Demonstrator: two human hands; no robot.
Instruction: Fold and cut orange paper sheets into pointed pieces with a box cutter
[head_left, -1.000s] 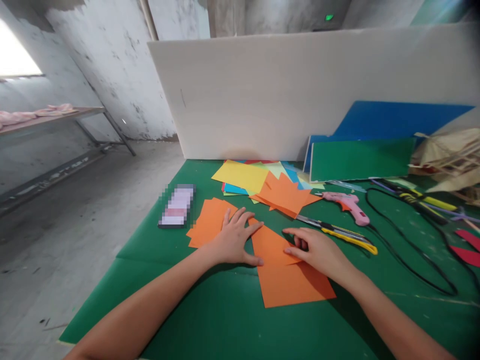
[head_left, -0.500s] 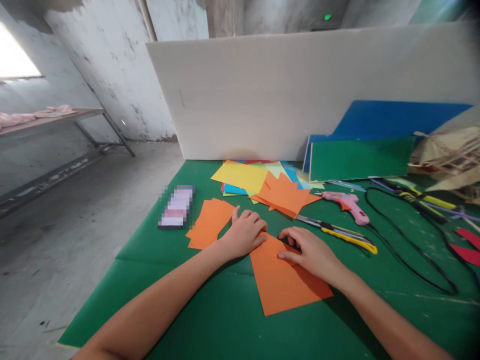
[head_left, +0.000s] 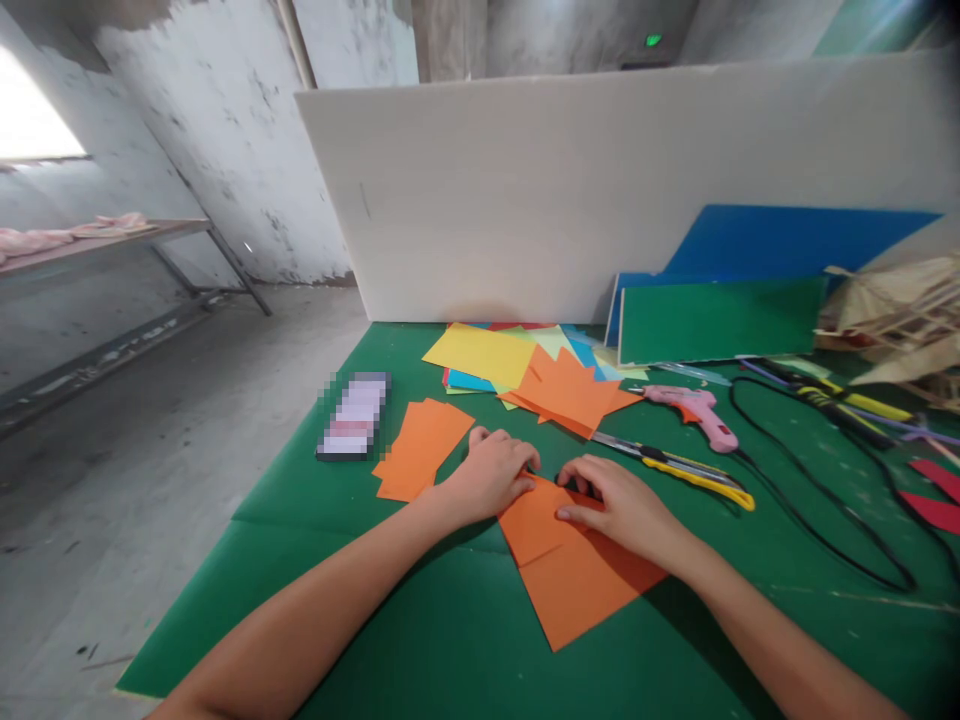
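An orange sheet of paper [head_left: 574,595] lies slanted on the green table in front of me. Its upper left edge is pinched by my left hand [head_left: 499,475], with the fingers closed over it. My right hand [head_left: 619,505] has its thumb on the paper's face and its fingers curled at the top edge. A smaller orange paper layer [head_left: 532,530] shows at the left under my hands; whether it is a fold or a separate piece I cannot tell. Orange paper pieces [head_left: 420,450] lie left of my left hand. Beyond my right hand rests a yellow utility knife [head_left: 697,478].
A phone [head_left: 352,418] with a blurred screen lies at left. Farther back are cut orange papers [head_left: 566,390] and yellow paper [head_left: 480,350]. A pink glue gun [head_left: 697,410] trails its black cord [head_left: 817,540] across the right side. A tall white board [head_left: 480,200] stands behind.
The orange sheet has turned, its bottom corner swinging right and toward me. A smaller layer's edge now shows on it. My left fingers have curled in more; my right hand has hardly moved.
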